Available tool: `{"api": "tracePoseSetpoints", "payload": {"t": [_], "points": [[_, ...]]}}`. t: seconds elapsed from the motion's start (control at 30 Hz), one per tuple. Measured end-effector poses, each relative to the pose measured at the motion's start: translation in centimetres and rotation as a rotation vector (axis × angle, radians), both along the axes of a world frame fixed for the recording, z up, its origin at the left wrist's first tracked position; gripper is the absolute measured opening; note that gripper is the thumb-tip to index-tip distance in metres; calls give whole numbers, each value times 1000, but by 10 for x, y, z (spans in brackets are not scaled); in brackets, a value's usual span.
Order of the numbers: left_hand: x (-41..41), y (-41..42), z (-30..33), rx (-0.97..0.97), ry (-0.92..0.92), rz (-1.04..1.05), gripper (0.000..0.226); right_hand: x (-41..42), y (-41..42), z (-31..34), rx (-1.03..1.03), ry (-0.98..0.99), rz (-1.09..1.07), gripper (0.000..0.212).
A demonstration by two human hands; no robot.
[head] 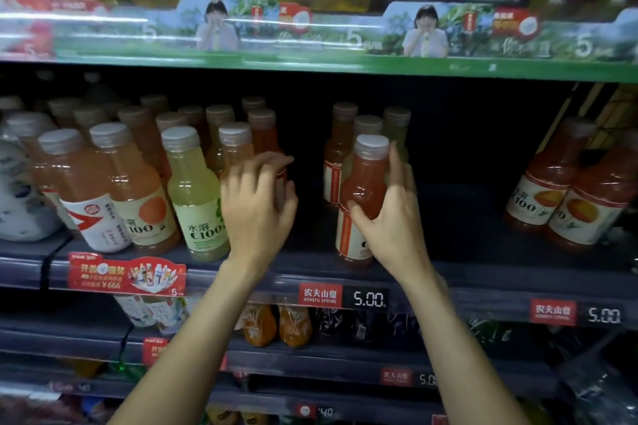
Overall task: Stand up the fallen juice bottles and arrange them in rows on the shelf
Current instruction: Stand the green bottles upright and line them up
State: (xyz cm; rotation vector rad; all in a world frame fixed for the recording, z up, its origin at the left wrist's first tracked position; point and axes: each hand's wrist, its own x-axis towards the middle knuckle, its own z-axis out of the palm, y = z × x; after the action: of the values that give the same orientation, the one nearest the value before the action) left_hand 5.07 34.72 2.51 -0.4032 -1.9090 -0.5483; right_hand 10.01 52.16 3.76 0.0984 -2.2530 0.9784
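Both arms reach up and forward to the dark grey metal shelf. The right hand holds a tall clear plastic bottle of reddish-orange juice with a grey cap. The thumb is on the front of the bottle and the fingers go up along its right side. This bottle stands upright at the front edge of the shelf.

The left hand has bent fingers. It is on a bottle with a red and white label, but the hand hides most of that bottle, so I cannot tell if it really holds it.

Between the two hands is a dark, open gap. To the right of the right hand there is more bare shelf, and past it two orange bottles lean.

Left of the left hand stand many upright bottles, with a pale yellow-green one closest. The ones at the back are dim and blurry.
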Motion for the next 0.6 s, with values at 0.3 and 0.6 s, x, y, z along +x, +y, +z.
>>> {"api": "tracePoseSetpoints", "payload": {"t": [0.3, 0.6], "points": [[-7, -48, -19, -11, -106, 320, 58, -36, -71, 15, 31, 240, 188, 33], [-7, -55, -18, -47, -132, 330, 65, -110, -108, 31, -262, -254, 285, 45]]}}
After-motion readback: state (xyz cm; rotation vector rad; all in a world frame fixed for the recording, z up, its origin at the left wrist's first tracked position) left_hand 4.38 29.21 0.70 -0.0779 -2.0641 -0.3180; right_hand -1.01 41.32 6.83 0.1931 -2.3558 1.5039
